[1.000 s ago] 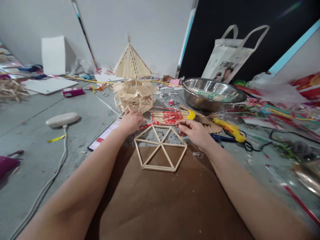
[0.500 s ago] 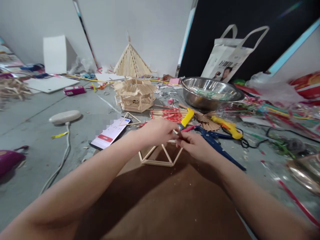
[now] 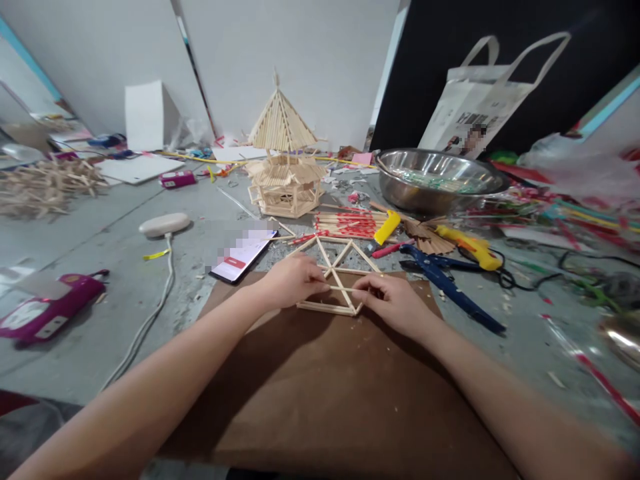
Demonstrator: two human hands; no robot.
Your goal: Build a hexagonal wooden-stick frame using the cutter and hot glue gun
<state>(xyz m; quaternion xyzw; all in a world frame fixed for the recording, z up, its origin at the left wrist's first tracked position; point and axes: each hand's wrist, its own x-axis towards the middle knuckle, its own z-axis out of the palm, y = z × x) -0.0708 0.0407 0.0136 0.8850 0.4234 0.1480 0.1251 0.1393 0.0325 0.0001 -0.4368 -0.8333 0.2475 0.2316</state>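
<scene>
A flat hexagon frame of thin wooden sticks (image 3: 336, 267) lies at the far edge of a brown paper sheet (image 3: 330, 400). My left hand (image 3: 291, 280) and my right hand (image 3: 393, 300) each pinch one end of a single thin stick (image 3: 345, 289) held level across the near part of the frame. Just beyond the frame lies a bundle of red-tipped sticks (image 3: 345, 224). A stick-built pavilion model with a pointed roof (image 3: 284, 163) stands farther back.
A phone (image 3: 243, 254) lies left of the frame. Right of it are a yellow-handled knife (image 3: 387, 228), a blue glue gun (image 3: 445, 279) and a yellow glue gun (image 3: 470, 245). A steel bowl (image 3: 435, 179), a white bag (image 3: 480, 107), a stick pile (image 3: 47, 187) and a cable (image 3: 150, 320) surround the floor.
My left hand came back from near the pavilion and met my right hand over the frame. Both now hold one stick across it. The view shifted, showing more floor on the left.
</scene>
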